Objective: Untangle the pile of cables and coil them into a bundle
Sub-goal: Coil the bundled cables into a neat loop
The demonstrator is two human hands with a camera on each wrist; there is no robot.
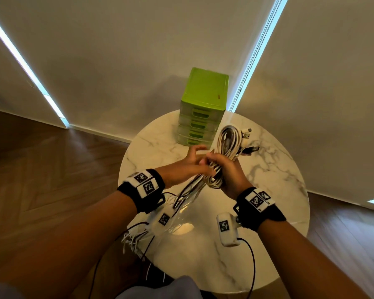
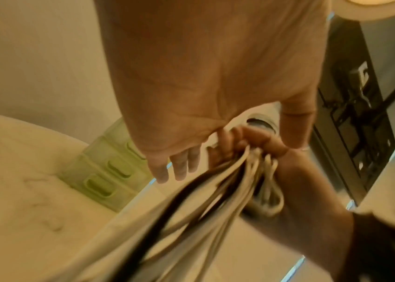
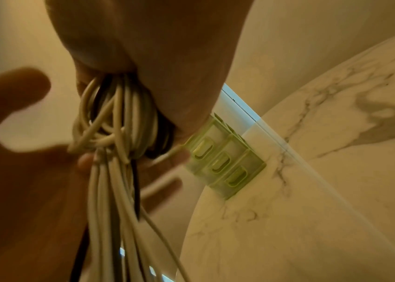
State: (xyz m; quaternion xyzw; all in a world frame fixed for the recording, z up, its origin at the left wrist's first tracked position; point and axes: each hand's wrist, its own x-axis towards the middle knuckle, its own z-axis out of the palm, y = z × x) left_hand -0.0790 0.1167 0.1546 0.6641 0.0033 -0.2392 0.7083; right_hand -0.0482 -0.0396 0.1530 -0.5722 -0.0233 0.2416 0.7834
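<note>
My right hand grips a coil of white and dark cables above the round marble table. The coil's loops stick up past the fist, with plug ends splayed out at the top right. In the right wrist view the fist clamps the loops. My left hand lies against the bundle with its fingers stretched out and holds nothing. In the left wrist view its palm hovers over the strands. Loose tails trail down past the table's near left edge.
A green plastic drawer unit stands at the table's far edge, just behind the hands. Pale blinds close off the back, with wooden floor on both sides. Thin black wires from the wrist cameras hang by my forearms.
</note>
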